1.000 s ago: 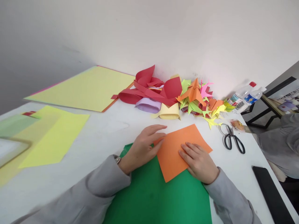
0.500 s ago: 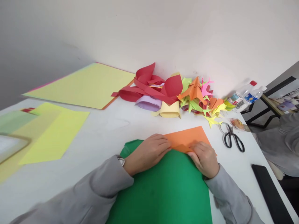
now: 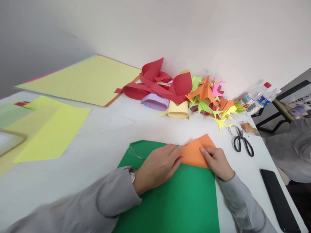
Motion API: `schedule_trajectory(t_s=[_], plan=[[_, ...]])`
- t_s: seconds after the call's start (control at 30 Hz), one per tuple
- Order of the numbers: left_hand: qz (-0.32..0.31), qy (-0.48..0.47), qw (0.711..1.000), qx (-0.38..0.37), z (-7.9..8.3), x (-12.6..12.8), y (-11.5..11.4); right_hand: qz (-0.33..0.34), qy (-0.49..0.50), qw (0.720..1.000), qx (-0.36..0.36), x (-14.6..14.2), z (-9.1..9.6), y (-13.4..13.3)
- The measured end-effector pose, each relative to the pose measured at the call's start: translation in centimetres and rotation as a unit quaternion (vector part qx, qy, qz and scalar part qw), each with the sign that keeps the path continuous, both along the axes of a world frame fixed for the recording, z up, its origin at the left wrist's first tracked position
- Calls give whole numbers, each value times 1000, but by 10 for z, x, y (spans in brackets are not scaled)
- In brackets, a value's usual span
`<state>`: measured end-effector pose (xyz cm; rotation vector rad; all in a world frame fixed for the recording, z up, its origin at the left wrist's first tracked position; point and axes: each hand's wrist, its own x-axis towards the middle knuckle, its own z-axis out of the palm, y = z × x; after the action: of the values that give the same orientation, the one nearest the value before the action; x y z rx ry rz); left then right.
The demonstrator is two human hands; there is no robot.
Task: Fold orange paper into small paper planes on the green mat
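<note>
The folded orange paper (image 3: 194, 154) lies at the green sheet's (image 3: 175, 200) far edge; our left hand (image 3: 157, 166) presses it flat, our right hand (image 3: 217, 160) half-curled (neither grips); we advise aligning edges before creasing firmly.

Matt orange paper (image 3: 194, 154), sharply creased, lies on a smooth, matt green paper sheet (image 3: 175, 197) over a white table (image 3: 109, 129) with a faint sheen. Soft grey cloth sleeves (image 3: 109, 200) frame it. Nearby, scissors (image 3: 240, 142) show dull metal blades and black plastic handles, clear plastic bottles (image 3: 255, 97) glint, a black phone (image 3: 279, 197) looks glossy, and crisp coloured paper forms a heap (image 3: 184, 94).
</note>
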<state>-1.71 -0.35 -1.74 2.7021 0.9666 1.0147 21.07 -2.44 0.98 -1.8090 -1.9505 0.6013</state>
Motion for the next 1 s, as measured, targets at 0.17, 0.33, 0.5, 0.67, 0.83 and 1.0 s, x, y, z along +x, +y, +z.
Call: schedule_trajectory(t_s=[0.17, 0.33, 0.5, 0.67, 0.83, 1.0], plan=[[37, 45, 998, 26, 5, 3, -5, -58, -121, 990, 37, 3, -4, -1], [38, 94, 991, 88, 3, 10, -26, -59, -222, 972, 44, 3, -4, 0], [18, 119, 988, 93, -10, 20, -51, -67, -249, 966, 16, 2, -3, 1], [29, 125, 990, 65, -13, 21, -59, -108, -269, 957, -1, -2, -1, -4], [22, 112, 992, 45, -10, 17, -47, -150, -274, 950, 3, -5, 0, -7], [17, 136, 990, 32, -8, 15, -42, -146, -262, 954, 1, -6, 1, -7]])
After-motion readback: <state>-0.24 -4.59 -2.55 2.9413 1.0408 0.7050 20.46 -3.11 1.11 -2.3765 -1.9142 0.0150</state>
